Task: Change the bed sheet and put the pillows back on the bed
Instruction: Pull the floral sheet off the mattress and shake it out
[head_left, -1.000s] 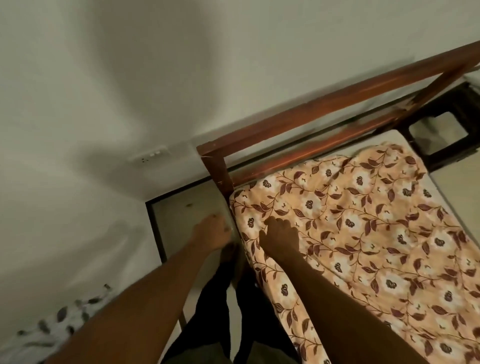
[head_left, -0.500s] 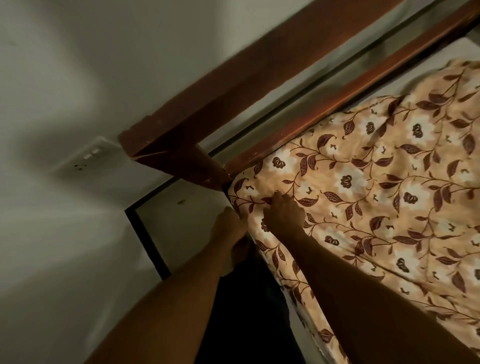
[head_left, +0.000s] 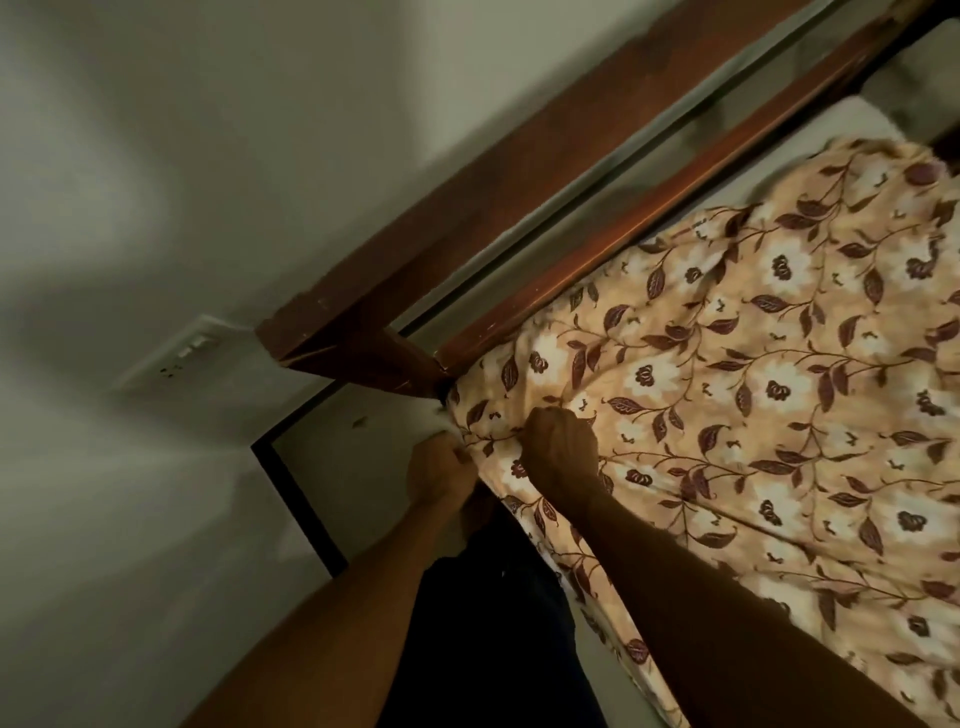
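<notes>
Both hands meet at the bed's near corner, just below the middle of the view. Left hand has its fingers curled, pinching the hanging edge of the bed sheet where it wraps over the corner. Right hand, just beside it toward 3 o'clock, sits on top of the corner as a closed fist with a bunch of the same sheet gathered under the knuckles; creases run out from it toward 1 o'clock.

That sheet, peach with white flowers and dark brown leaves on trailing stems, lies rumpled over the mattress and fills the view from 2 to 5 o'clock. A bare white strip of mattress shows at 1 o'clock, past the sheet's far edge.

Two wooden rails of the bed frame run from the corner post up toward 1 o'clock, along a pale wall. On that wall, at 9 o'clock, sits a white switch plate. Dark trousers show at 6 o'clock, between the forearms
</notes>
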